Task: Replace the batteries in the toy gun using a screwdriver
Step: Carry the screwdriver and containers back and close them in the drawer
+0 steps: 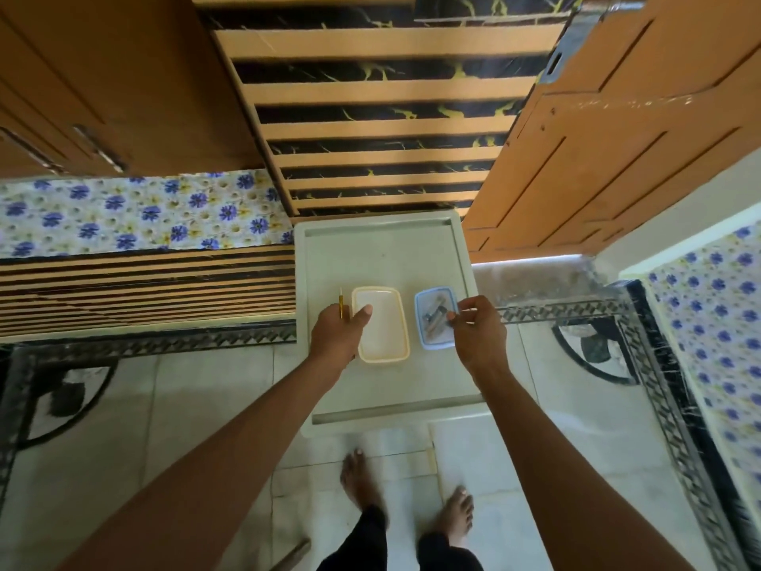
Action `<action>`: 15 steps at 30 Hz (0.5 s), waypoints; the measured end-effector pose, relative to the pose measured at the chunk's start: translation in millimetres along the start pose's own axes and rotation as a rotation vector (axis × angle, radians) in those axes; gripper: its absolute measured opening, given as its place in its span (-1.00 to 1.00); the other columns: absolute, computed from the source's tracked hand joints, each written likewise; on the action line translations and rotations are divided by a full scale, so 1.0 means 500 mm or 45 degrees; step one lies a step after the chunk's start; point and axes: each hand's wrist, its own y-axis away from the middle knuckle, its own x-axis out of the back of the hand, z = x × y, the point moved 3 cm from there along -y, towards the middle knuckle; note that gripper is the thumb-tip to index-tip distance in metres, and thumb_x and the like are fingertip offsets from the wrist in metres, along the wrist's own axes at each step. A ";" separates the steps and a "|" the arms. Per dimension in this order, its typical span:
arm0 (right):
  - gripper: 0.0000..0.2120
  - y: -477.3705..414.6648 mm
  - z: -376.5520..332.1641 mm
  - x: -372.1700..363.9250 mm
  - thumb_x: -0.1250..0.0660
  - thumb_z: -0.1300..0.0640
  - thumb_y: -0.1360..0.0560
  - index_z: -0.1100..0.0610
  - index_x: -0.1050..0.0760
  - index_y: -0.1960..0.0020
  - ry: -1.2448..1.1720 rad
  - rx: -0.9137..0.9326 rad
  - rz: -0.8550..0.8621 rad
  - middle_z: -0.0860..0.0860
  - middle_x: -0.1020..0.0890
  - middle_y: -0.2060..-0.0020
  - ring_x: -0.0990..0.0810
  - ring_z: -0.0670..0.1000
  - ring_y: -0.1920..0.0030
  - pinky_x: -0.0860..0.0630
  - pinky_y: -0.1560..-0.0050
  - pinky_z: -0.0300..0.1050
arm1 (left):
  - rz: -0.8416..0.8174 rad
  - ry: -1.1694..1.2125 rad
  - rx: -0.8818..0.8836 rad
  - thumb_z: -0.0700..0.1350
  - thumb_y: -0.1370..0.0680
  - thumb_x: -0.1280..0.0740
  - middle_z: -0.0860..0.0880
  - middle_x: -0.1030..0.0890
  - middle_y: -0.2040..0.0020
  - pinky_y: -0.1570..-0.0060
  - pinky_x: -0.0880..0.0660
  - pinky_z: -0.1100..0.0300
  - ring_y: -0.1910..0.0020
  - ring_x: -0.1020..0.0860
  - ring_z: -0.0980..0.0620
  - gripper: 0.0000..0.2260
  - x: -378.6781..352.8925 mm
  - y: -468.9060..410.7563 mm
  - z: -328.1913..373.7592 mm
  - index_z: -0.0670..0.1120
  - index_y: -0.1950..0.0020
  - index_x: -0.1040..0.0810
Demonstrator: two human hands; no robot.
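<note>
— Where is the screwdriver [341,302]?

— It is in the left hand [335,333], over the left part of the white table [383,257]. The handle is yellow and the thin metal tip points toward the far edge of the table. The fingers are curled around the handle. Only the thumb is stretched out, and it lies on the near left part of the yellow box [381,323].

— And this yellow box, where does it stand?

— Near the middle of the table, a little to the left side. It is a low box with rounded corners and a pale inside. Just beside it, toward the right edge of the table, stands a smaller blue box [418,319]. The two boxes are close but do not touch.

— What is inside the blue box?

— Some small things [434,315]: one is dark grey, the others are brownish and long. They are too small for me to say what they are.

— What does the right hand [479,329] do?

— It is at the right rim of the blue box. The thumb and the first finger are pressed narrow together there, and the other fingers are bent. I cannot tell if they pinch the rim itself or some small thing.

— Does the person sit?

— No, the person stands at the near edge of the table, with two bare feet [358,476] on the pale floor tiles [206,405].
</note>
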 end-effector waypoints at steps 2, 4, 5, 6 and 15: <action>-0.87 0.000 0.001 -0.003 -0.37 0.21 -0.63 0.17 -0.50 -0.16 0.045 0.000 0.001 0.03 -0.61 0.06 -0.59 0.03 0.04 -0.38 0.28 -0.37 | 0.044 -0.081 -0.070 0.14 -0.61 -0.41 -0.10 -0.61 0.03 0.00 -0.67 -0.11 0.05 -0.63 -0.15 -0.70 0.003 0.005 0.002 -0.09 -0.04 -0.51; -0.83 -0.002 0.004 -0.004 -0.37 0.21 -0.63 0.21 -0.50 -0.20 0.075 0.004 0.011 0.05 -0.63 0.04 -0.57 0.02 0.06 -0.35 0.29 -0.40 | 0.066 -0.119 -0.111 0.13 -0.62 -0.39 -0.14 -0.62 -0.07 -0.05 -0.66 -0.19 -0.04 -0.64 -0.18 -0.67 0.007 0.006 0.003 -0.12 -0.14 -0.52; -0.82 -0.004 0.004 -0.005 -0.37 0.20 -0.63 0.21 -0.50 -0.21 0.086 0.009 0.017 0.09 -0.65 0.02 -0.57 0.02 0.06 -0.37 0.28 -0.38 | 0.079 -0.143 -0.133 0.12 -0.65 -0.35 -0.17 -0.62 -0.11 -0.04 -0.65 -0.14 -0.05 -0.63 -0.19 -0.66 0.010 0.003 0.003 -0.15 -0.18 -0.53; -0.81 -0.007 0.005 -0.006 -0.37 0.20 -0.63 0.22 -0.51 -0.22 0.094 0.014 0.020 0.12 -0.67 -0.01 -0.58 0.03 0.05 -0.40 0.24 -0.32 | 0.099 -0.174 -0.148 0.09 -0.70 -0.28 -0.21 -0.60 -0.14 -0.01 -0.61 -0.07 -0.06 -0.61 -0.19 -0.66 0.014 0.001 0.004 -0.19 -0.22 -0.53; -0.76 -0.017 0.014 -0.008 -0.44 0.12 -0.58 0.22 -0.53 -0.17 0.080 0.026 0.041 0.16 -0.69 -0.06 -0.67 0.14 -0.08 -0.57 -0.07 -0.07 | 0.238 -0.597 -0.257 -0.28 -0.68 -0.20 -0.28 -0.42 -0.32 -0.02 -0.35 0.11 -0.21 -0.50 -0.23 -0.77 0.056 0.000 0.003 -0.28 -0.32 -0.49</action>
